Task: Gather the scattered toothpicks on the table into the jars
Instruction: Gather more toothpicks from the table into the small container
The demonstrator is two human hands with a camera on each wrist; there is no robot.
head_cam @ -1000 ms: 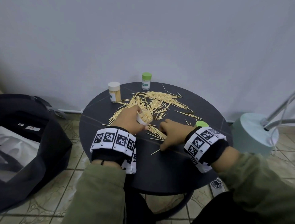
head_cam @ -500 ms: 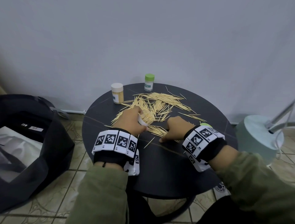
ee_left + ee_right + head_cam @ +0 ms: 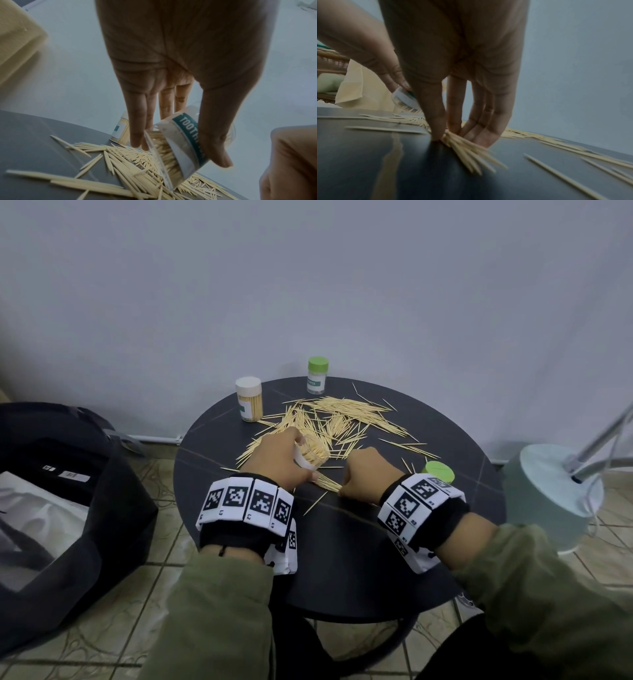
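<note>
Wooden toothpick bundle, pinched in your right hand, points toward the tilted open jar gripped just left by your left hand.

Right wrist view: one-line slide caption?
Right hand pinches a bundle of pale wooden toothpicks against the dark round table, beside the tilted clear plastic jar.

Olive-green sleeves end in black wristbands — each ringed with white tiles bearing black square-code markers.
</note>
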